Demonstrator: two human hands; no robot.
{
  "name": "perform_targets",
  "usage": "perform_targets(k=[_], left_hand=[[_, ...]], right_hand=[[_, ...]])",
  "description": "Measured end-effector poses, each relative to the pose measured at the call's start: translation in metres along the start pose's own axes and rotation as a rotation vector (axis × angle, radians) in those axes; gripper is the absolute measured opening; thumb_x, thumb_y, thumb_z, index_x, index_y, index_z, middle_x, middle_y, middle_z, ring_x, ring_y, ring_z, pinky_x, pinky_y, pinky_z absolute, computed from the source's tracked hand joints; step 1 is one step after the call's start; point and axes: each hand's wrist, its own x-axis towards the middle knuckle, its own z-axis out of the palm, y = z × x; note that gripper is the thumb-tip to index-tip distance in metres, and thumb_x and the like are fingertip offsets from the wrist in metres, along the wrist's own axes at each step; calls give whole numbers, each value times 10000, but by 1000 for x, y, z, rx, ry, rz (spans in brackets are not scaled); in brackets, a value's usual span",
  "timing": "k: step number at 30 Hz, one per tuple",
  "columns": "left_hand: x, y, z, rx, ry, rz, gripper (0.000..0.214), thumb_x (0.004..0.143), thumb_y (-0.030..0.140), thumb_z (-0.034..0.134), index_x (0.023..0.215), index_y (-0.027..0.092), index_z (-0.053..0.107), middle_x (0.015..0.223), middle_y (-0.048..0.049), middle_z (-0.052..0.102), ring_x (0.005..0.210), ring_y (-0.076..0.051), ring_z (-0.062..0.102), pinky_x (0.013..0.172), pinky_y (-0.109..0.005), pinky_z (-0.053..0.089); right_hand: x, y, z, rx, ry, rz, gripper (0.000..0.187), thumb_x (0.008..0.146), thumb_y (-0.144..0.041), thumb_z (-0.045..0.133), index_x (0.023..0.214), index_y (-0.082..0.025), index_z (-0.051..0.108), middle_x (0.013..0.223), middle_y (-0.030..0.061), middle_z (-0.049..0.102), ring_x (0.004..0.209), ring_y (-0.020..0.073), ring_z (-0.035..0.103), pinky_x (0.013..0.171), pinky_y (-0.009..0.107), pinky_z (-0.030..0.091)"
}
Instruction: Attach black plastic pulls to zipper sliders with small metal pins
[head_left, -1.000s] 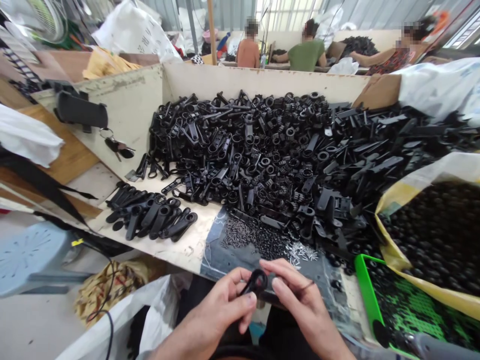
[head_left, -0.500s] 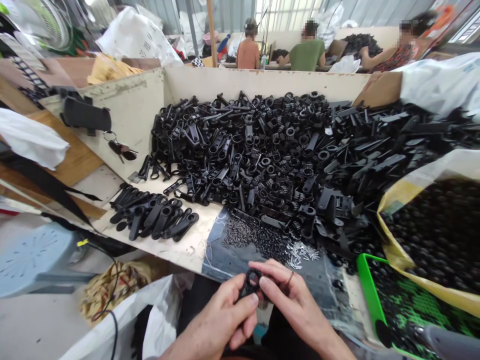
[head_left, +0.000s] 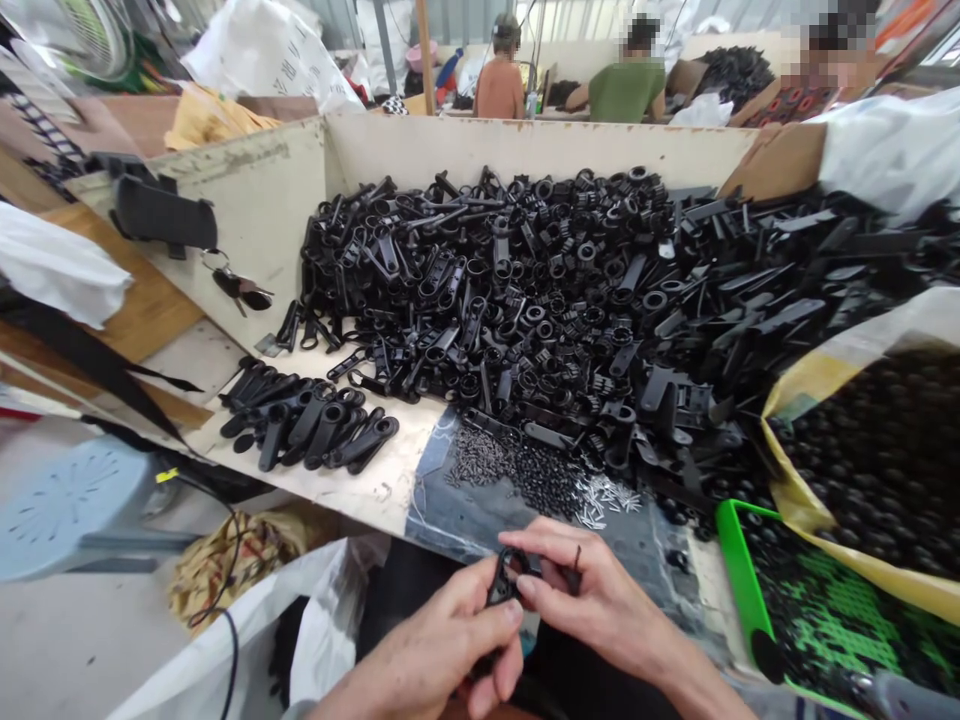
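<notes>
At the near edge of the bench my left hand (head_left: 469, 630) is closed around a black plastic part with a ring-shaped end (head_left: 504, 578). My right hand (head_left: 577, 590) pinches a small black piece (head_left: 529, 565) against that ring; its exact shape is mostly hidden by the fingers. Just beyond the hands lie small dark grains (head_left: 480, 465), small black pieces (head_left: 547, 482) and silvery pins (head_left: 604, 500) on a dark mat (head_left: 465, 515). A big heap of black plastic parts (head_left: 487, 290) fills the bench behind them.
Several lever-like black parts (head_left: 322, 425) lie grouped at the left. A green tray (head_left: 739, 570) and a yellow-edged bag of black balls (head_left: 780, 450) stand at the right. Keys (head_left: 244, 290) hang on the left wall panel. Other people (head_left: 626, 90) sit across the back.
My right hand has shifted slightly, and a dark piece now shows between its fingers at the ring. The camera view has moved a little.
</notes>
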Motion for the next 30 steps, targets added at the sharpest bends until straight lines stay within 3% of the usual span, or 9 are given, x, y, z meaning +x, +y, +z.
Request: perform_targets(k=[4,8,11,13,16,18,20,25,30], left_hand=[[0,-13,-5,-110,0,-5,426,945,414,608,1280,160,537,573,64,568,373,-46,285,404,-193,184],[1,-36,-19,-86,-15,-35,608,857,578,690,1258,139,560,520,72,525,402,-60,306,419,-193,192],[2,-42,-28,-13,67,-2,676,834,665,678,1257,151,565,548,71,513,439,-70,325,441,-192,223],[5,-33,-28,148,225,76,564,894,645,605,1202,173,591,588,62,529,441,-84,357,439,-204,258],[19,-4,-23,624,474,260,257,961,448,565,974,204,646,729,2,661,607,-143,583,570,-236,408],[34,15,-19,1015,615,273,193,981,339,539,915,208,665,800,-41,737,745,-205,686,654,-272,439],[49,28,-16,1275,695,236,181,986,279,530,988,207,695,833,-85,776,795,-268,732,662,-307,437],[72,32,-16,1411,657,246,195,971,202,531,1039,206,713,863,-127,796,830,-321,761,654,-320,430],[64,26,-25,1396,633,295,182,987,229,511,959,207,689,872,-81,782,847,-289,743,675,-311,428]], right_hand=[[-5,4,5,-41,3,5,295,951,-313,660,1225,-273,761,830,-8,590,588,108,458,514,230,364],[-25,12,25,-99,130,-24,342,967,-311,644,1301,-295,715,846,-1,624,635,128,569,598,227,482],[-37,18,30,-127,194,-50,413,972,-312,635,1384,-323,650,900,9,679,653,142,617,627,227,526],[-39,20,21,-155,268,-40,361,989,-320,614,1345,-314,672,936,19,698,681,154,634,631,232,529],[-32,22,-2,-240,443,-2,220,1010,-355,593,1142,-267,746,877,21,678,709,173,629,631,247,503],[-26,20,-14,-315,514,4,193,1008,-370,600,1029,-249,748,778,-2,626,627,162,577,582,251,461],[-21,18,-20,-387,516,-18,189,1012,-360,591,967,-245,734,719,-21,582,573,153,533,558,253,431],[-18,19,-16,-505,487,-84,206,1043,-312,534,933,-249,696,772,-10,616,614,159,568,604,248,452],[-16,29,-6,-611,435,-99,262,1089,-312,442,978,-243,669,897,23,665,749,168,669,654,240,486]])
